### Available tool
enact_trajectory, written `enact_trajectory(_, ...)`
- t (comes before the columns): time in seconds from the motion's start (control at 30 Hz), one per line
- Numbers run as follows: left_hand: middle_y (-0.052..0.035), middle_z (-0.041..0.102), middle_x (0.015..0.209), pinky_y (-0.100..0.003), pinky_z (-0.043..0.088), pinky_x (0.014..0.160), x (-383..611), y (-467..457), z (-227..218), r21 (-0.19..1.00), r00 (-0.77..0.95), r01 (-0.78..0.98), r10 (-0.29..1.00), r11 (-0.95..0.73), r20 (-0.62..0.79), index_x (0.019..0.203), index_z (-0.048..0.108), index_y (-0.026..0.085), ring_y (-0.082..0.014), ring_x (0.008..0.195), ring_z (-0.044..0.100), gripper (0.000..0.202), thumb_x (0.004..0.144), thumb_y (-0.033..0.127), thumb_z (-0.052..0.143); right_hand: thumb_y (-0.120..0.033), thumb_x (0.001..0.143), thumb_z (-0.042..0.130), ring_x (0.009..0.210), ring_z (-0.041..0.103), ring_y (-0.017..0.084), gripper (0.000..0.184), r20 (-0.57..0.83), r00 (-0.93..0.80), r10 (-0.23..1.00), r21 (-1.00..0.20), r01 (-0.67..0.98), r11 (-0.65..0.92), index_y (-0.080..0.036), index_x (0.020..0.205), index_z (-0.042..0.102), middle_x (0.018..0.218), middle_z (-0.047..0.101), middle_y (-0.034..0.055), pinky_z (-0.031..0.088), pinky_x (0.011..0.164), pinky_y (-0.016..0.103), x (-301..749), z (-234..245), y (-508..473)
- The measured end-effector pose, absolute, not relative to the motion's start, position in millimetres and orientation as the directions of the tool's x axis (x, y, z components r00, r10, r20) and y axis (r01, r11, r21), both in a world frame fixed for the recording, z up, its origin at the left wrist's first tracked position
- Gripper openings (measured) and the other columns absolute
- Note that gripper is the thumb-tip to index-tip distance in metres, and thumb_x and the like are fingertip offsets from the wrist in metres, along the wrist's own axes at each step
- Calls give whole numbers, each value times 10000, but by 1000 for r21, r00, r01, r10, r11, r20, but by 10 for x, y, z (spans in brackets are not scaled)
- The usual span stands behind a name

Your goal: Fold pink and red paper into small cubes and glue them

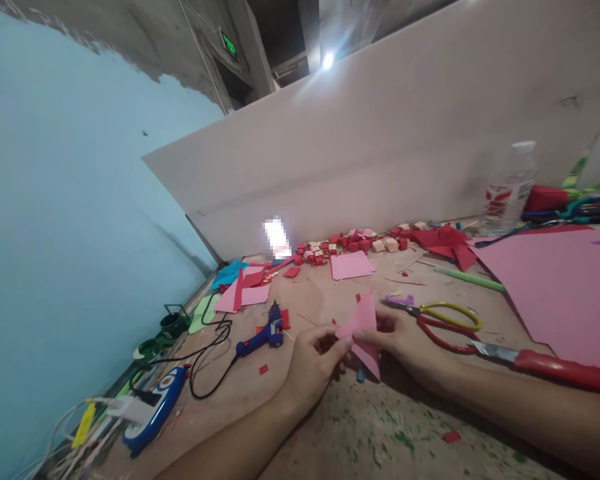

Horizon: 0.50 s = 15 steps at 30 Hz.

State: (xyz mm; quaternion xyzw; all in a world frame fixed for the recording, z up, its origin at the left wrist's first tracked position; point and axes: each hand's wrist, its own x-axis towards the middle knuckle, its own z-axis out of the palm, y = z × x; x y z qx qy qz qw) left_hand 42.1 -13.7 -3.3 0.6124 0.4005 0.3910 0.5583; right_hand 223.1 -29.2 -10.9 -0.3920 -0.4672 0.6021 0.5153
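Note:
Between both hands is a piece of pink paper (363,321), held up over the table and folded or bent into a pointed shape. My left hand (320,353) pinches its left edge between thumb and fingers. On the other side, my right hand (393,337) grips it with the thumb in front and the fingers behind. A small blue object (361,373) shows below the paper, partly hidden. Scissors (445,323) with one yellow and one red handle lie just right of my right hand. A blue glue gun (263,333) rests on the table to the left.
Small red and pink paper pieces (350,243) pile along the back board. Large pink sheets (560,287), a red-handled cutter (565,367) and a plastic bottle (510,187) stand or lie right. A blue-white power strip (155,410) and black cord (195,357) lie left.

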Motion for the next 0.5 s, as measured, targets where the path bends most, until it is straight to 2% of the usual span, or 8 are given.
enact_trajectory(0.13,-52,674,611,-191,438,402,421,-124,-47,999,395,42,918,-17,-1,769,730,95,-98,449,539,470,742,560,793,-391,708,885,814,710,253,406,17,-193,981,-966,-256,-34,-137,990,743,920,774,98,541,673,335,2241,-147,-267)
enact_trajectory(0.33,-56,686,624,-185,451,409,408,-120,-24,1000,409,14,912,10,-15,783,740,93,-99,461,564,484,721,566,819,-370,714,880,810,710,257,374,8,-167,986,-974,-224,-30,-139,970,736,891,772,91,544,712,360,2248,-154,-268)
enact_trajectory(0.5,-59,678,605,-201,473,402,420,-120,-28,1000,424,6,905,28,-28,748,738,91,-101,429,561,551,709,636,801,-370,714,880,751,698,240,358,-4,-183,983,-967,-251,-51,-135,937,728,817,763,72,531,701,348,2235,-105,-297)
